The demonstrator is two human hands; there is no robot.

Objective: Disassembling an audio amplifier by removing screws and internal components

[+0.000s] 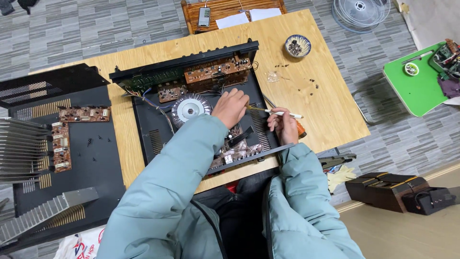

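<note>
Sleeved arms reached over the open amplifier chassis (201, 115); right hand (283, 125) gripped a thin tool (278, 112) pointing leftward at the clenched left hand (231, 107).

1. A small phone (204, 16) lies at the far edge of the scene on a slatted wooden tray (230, 9), just left of centre. It is an upright rectangle with a dark frame and a pale, lit screen.
2. Two white paper sheets (247, 17) lie side by side on the same tray, just right of the phone, flat and rectangular.
3. A white plastic bag (79, 244) with red and dark printing sits at the near left edge, partly hidden by the sleeve.
4. A small clear plastic wrapper (273, 76) lies crumpled on the wooden table, right of the open black chassis.
</note>
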